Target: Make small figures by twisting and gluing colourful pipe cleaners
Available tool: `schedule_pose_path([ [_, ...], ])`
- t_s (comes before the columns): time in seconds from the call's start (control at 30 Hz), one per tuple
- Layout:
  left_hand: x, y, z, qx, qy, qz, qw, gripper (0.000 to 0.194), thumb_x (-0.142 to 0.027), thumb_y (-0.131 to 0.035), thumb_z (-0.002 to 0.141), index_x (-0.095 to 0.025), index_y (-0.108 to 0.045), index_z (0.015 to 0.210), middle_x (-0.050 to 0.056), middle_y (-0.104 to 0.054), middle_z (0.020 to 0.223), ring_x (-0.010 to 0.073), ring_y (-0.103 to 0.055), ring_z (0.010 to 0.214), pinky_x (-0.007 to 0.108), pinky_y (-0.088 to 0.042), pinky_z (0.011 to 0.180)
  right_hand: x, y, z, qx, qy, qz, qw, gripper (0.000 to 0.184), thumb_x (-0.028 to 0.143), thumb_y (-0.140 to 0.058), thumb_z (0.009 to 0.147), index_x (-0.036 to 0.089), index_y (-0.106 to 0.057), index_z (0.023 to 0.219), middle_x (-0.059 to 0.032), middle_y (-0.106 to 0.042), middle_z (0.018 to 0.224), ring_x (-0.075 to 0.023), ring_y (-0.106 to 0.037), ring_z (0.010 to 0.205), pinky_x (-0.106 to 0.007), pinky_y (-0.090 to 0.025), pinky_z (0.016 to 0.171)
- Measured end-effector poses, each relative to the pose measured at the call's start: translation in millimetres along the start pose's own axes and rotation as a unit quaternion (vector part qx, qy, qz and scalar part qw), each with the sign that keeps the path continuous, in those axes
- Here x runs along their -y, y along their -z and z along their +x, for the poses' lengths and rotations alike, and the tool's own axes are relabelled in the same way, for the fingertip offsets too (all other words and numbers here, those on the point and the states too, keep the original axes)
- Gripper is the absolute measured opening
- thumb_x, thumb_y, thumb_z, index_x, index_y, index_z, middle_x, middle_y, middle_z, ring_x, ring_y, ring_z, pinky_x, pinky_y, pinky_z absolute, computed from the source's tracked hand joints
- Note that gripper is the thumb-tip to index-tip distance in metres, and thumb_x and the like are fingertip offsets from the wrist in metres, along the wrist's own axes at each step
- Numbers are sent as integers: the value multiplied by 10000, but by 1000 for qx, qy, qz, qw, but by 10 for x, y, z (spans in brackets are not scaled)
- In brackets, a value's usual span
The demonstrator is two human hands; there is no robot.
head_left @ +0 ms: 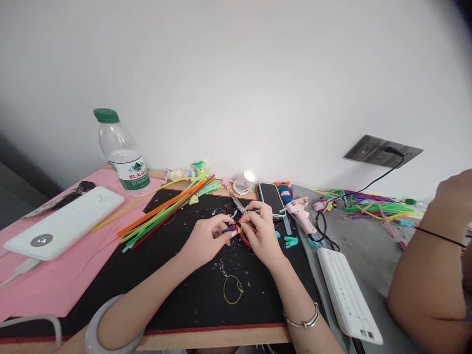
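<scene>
My left hand (208, 242) and my right hand (262, 237) meet over the black mat (184, 295), fingers closed in a pinch. Between their fingertips is a small fuzzy craft piece (233, 228) in blue, pink and yellow, looking like bent pipe cleaners. Most of it is hidden by the fingers. Scissors (238, 202) lie right behind the hands, blades pointing away; my right hand partly covers their red handle. Long orange, green, yellow and red pipe cleaners (165, 211) lie in a bundle to the left of my left hand.
A water bottle (127, 162) and white power bank (66, 221) stand left. Behind are a paper cup (244, 183) and phone (271, 199). A pink glue gun (301, 215), white power strip (348, 295) and another person's arm (435, 260) are right. A rubber band (232, 290) lies in front.
</scene>
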State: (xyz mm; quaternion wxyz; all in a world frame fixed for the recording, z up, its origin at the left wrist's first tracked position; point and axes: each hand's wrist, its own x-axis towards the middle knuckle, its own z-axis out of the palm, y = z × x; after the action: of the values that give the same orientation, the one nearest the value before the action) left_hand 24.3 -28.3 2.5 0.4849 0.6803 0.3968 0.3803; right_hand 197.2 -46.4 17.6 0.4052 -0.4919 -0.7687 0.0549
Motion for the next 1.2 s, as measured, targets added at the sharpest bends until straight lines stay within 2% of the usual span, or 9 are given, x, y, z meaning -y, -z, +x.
schedule_pose_path([
  [0.4,-7,-6,-2,1,-14,27,1000,155,-250,-592,795,-197,-608,940,-21,-635,644,129,-616,579,240,-493,605,6,7,20,11,-24,4,1000,96,128,-534,839,203,-561,786,-62,-480,1051,-216,-426,1072,-380,-350,932],
  [0.9,-2,6,-2,9,-28,26,999,138,-244,-588,792,-192,-640,908,-11,-639,649,131,-614,590,246,-498,617,12,-3,22,1,-37,27,999,90,121,-559,800,203,-554,763,-67,-499,1049,-220,-454,1070,-387,-374,919],
  [1.0,7,21,4,-16,-12,19,1000,174,-259,-604,781,-184,-638,935,-3,-645,651,140,-624,583,255,-499,606,-39,70,54,-35,-29,30,998,50,154,-567,803,203,-557,807,-74,-524,1047,-213,-490,1045,-373,-398,906],
  [1.1,19,46,8,-48,5,4,999,196,-282,-617,771,-180,-636,937,8,-649,680,155,-642,603,265,-504,608,-202,227,73,-128,-36,-33,991,69,166,-496,836,197,-556,852,-86,-563,998,-215,-523,997,-379,-413,887],
  [1.13,22,55,10,-58,9,-2,998,199,-287,-621,767,-179,-634,934,10,-649,687,161,-648,614,269,-507,612,-283,289,66,-164,-46,-67,983,77,171,-484,834,194,-553,859,-88,-578,964,-224,-530,978,-385,-418,874],
  [1.2,27,69,17,-73,17,-13,997,208,-296,-629,760,-178,-629,931,10,-648,690,171,-656,627,277,-512,622,-467,410,29,-213,-110,-156,958,131,177,-471,816,173,-559,912,-103,-591,944,-253,-532,973,-416,-406,888],
])
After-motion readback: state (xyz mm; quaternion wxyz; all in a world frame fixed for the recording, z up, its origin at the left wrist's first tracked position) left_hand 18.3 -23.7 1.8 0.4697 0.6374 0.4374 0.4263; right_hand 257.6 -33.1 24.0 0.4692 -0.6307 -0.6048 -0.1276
